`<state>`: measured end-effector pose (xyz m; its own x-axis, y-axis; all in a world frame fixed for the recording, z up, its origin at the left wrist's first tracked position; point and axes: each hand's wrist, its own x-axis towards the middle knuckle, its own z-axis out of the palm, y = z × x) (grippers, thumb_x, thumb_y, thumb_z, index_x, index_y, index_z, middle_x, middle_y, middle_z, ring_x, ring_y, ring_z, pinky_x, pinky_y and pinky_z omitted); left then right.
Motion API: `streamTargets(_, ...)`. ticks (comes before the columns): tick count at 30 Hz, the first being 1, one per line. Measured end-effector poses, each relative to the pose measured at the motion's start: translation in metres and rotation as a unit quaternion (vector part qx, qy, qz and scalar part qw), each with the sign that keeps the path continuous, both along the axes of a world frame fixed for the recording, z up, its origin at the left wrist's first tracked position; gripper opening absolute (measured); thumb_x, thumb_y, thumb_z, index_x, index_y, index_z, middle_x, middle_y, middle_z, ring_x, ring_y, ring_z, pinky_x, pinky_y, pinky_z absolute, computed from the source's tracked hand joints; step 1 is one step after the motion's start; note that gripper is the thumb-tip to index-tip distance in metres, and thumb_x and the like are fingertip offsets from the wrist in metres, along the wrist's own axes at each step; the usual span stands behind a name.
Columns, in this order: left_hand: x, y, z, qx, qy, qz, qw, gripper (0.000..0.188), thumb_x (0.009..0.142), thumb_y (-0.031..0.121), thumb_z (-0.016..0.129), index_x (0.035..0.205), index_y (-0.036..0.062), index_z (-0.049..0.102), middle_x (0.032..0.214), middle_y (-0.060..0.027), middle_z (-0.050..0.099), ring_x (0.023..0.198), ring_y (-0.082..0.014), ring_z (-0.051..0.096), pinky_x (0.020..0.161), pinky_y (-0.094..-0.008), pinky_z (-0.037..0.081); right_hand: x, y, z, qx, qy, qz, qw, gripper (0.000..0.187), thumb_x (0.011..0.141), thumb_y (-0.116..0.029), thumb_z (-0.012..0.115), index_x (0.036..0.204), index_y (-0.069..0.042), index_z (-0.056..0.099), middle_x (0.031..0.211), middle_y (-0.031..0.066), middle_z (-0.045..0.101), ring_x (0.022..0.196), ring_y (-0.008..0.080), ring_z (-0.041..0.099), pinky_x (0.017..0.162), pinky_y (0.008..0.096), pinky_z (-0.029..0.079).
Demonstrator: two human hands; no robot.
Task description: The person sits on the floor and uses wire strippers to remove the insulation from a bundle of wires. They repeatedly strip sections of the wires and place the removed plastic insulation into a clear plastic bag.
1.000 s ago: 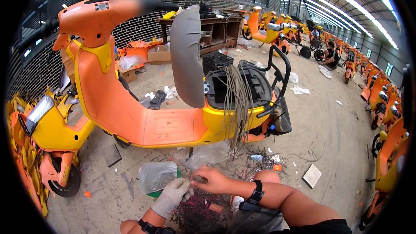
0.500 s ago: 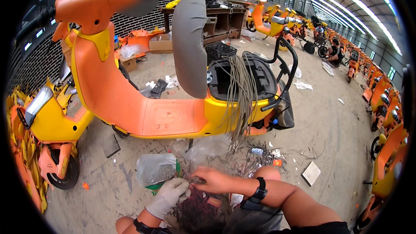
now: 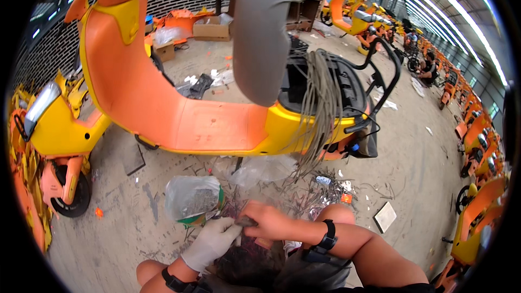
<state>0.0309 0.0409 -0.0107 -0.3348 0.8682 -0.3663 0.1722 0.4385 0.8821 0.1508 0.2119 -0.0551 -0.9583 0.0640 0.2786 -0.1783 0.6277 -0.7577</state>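
My left hand [image 3: 215,241], in a pale glove, is closed with thumb and fingers pinched together; what it grips is too small to make out. Bare, my right hand [image 3: 265,220] closes round a small dark grey-brown object [image 3: 247,221], whose kind I cannot tell. The two hands meet fingertip to fingertip, low over the floor. Beside the left hand stands a green bucket [image 3: 202,218] lined with a clear plastic bag [image 3: 177,199], holding many short grey bits. A bundle of long grey cables [image 3: 321,89] hangs over the open seat box of an orange and yellow scooter [image 3: 209,125].
The scooter's grey seat [image 3: 260,38] is tipped up. Clear plastic film [image 3: 260,171] and dark scraps lie beneath the scooter. A pale square tile [image 3: 385,217] is at the right. Another scooter [image 3: 68,135] stands left; rows of scooters and a seated person [image 3: 429,70] are farther off.
The view has tilted down and shifted, so the scooter sits higher. My hands stay together, both still closed; the bucket has not visibly moved on the floor.
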Motion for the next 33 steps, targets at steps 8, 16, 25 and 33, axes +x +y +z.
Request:
streamTargets(8,-0.010,0.010,-0.005,0.047,0.043,0.013,0.998,0.031,0.095,0.023,0.050,0.073,0.0027,0.060,0.065,-0.0091,0.060,0.064,-0.0229,0.060,0.064,-0.0353,0.046,-0.012,0.003,0.002,0.037,-0.007,-0.054,0.998,0.033,0.066,-0.008,0.074,0.096,0.000,0.064,0.084,0.0153,0.060,0.084,0.0350,0.060,0.073,0.0393,0.050)
streamTargets(16,-0.018,0.003,-0.017,0.084,0.007,0.032,0.996,0.028,0.094,0.021,0.050,0.081,-0.0008,0.062,0.066,-0.0099,0.062,0.064,-0.0237,0.061,0.064,-0.0349,0.047,-0.017,0.001,-0.001,0.036,-0.026,-0.085,0.995,0.035,0.065,-0.009,0.075,0.097,0.002,0.064,0.088,0.0174,0.063,0.084,0.0365,0.062,0.074,0.0398,0.052)
streamTargets(25,-0.016,-0.004,-0.015,0.077,-0.090,0.008,0.993,0.025,0.099,0.021,0.048,0.095,0.0006,0.062,0.070,-0.0032,0.061,0.066,-0.0120,0.056,0.064,-0.0280,0.046,-0.003,0.005,0.011,-0.080,-0.066,-0.036,0.994,0.022,0.074,-0.006,0.071,0.092,0.002,0.062,0.084,0.0134,0.063,0.080,0.0292,0.062,0.073,0.0349,0.050)
streamTargets(33,-0.008,-0.006,-0.012,0.100,-0.137,0.033,0.985,0.024,0.103,0.020,0.045,0.101,0.0006,0.060,0.074,-0.0027,0.059,0.071,-0.0109,0.055,0.069,-0.0261,0.046,0.009,-0.004,0.015,-0.241,-0.103,-0.073,0.962,0.009,0.090,-0.010,0.064,0.093,-0.002,0.061,0.079,0.0033,0.063,0.073,0.0151,0.061,0.068,0.0292,0.048)
